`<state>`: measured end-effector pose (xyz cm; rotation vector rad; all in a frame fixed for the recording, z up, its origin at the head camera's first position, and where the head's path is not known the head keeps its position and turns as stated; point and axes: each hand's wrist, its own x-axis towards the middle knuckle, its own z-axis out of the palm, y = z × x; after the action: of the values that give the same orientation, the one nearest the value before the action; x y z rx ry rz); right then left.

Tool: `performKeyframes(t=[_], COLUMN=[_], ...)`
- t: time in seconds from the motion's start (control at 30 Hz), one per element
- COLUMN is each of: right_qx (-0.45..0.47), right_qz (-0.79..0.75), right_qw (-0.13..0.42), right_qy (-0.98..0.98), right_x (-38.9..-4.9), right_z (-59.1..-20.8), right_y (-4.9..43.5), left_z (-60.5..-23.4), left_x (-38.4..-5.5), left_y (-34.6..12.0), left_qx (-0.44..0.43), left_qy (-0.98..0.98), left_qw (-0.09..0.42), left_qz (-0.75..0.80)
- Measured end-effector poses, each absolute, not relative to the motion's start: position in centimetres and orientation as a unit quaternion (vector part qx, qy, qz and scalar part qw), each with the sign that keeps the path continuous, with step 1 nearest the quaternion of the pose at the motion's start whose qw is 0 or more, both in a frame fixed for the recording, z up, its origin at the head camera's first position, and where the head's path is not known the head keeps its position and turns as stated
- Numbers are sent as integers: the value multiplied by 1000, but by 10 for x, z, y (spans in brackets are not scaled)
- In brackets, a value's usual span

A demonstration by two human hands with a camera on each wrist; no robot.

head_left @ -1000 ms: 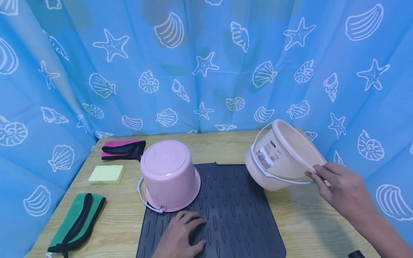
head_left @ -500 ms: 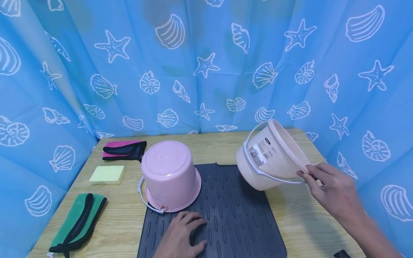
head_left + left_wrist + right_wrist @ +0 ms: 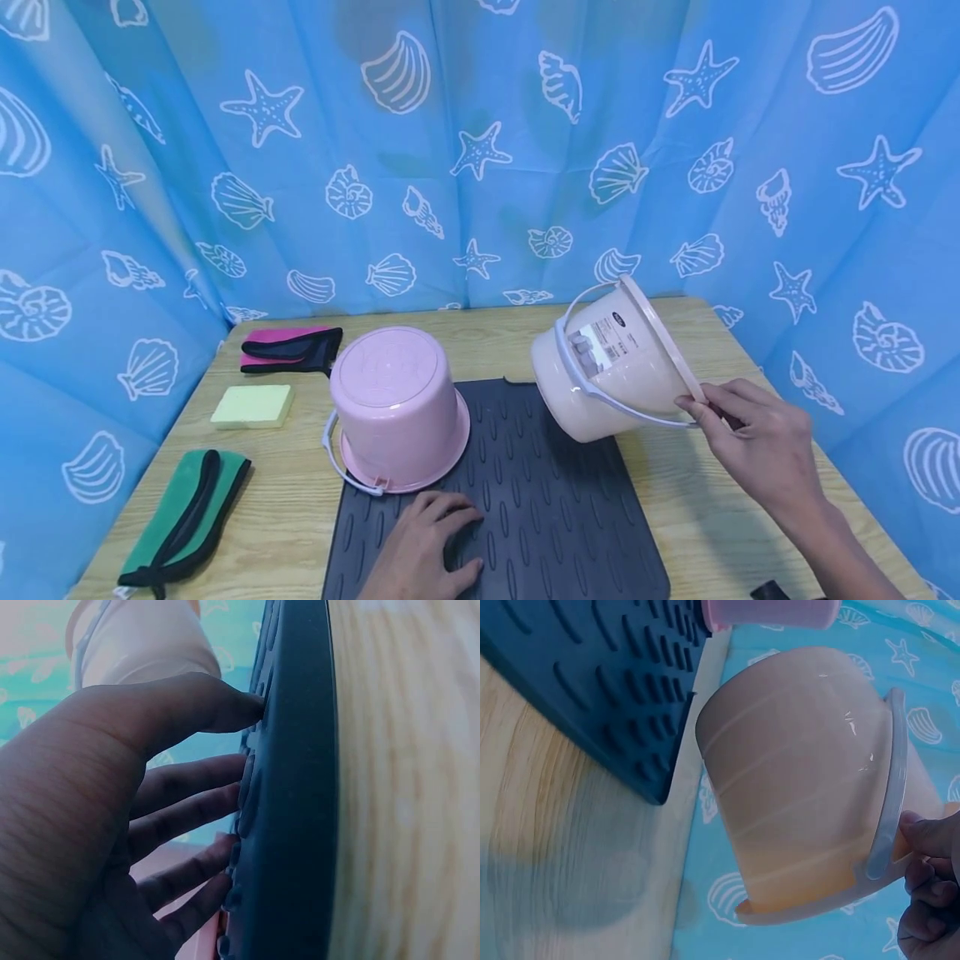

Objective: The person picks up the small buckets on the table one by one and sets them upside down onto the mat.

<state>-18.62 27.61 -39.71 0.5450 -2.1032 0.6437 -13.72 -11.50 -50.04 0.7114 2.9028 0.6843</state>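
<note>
My right hand (image 3: pixel 761 446) pinches the rim of a cream bucket (image 3: pixel 637 375), which tilts on its side with its mouth toward the right. A label and a pale handle (image 3: pixel 600 396) show on its wall. In the right wrist view the bucket (image 3: pixel 802 765) hangs clear of the table, thumb at the rim near the handle. My left hand (image 3: pixel 427 546) rests fingertips down on a black ridged mat (image 3: pixel 562 525), fingers spread and loosely bent, as the left wrist view also shows. Just beyond it a pink bucket (image 3: pixel 390 400) stands upside down on the mat's left part, its handle out to the left.
On the wooden table's left side lie a green cloth item with black trim (image 3: pixel 183 517), a pale yellow sponge (image 3: pixel 252 406) and a pink-and-black folded cloth item (image 3: pixel 291 348). A blue seashell curtain (image 3: pixel 480 208) surrounds the table. A small black object (image 3: pixel 771 590) sits at the lower right.
My right hand has carried the cream bucket leftward, further over the mat, and its mouth has turned away from view. The left hand and pink bucket have stayed put.
</note>
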Motion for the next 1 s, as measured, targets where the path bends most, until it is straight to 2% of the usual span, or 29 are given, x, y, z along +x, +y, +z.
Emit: performKeyframes(t=[0.33,0.53,0.83,1.0], right_qx=[175,155,125,102], right_qz=[310,334,371,389], right_qw=[410,409,392,379], right_qy=[-840,-835,-832,-834], right_x=[-188,-188,-189,-190], right_z=[-405,-410,-413,-415], right_y=[265,261,257,254], left_z=[-500,-494,-470,-461], left_x=[-138,-142,-153,-164], left_y=[-114,-110,-98,-88], left_qx=[222,212,218,227], left_qy=[949,948,903,868], left_qw=[27,-19,-111,-143], left_qz=[221,238,354,417])
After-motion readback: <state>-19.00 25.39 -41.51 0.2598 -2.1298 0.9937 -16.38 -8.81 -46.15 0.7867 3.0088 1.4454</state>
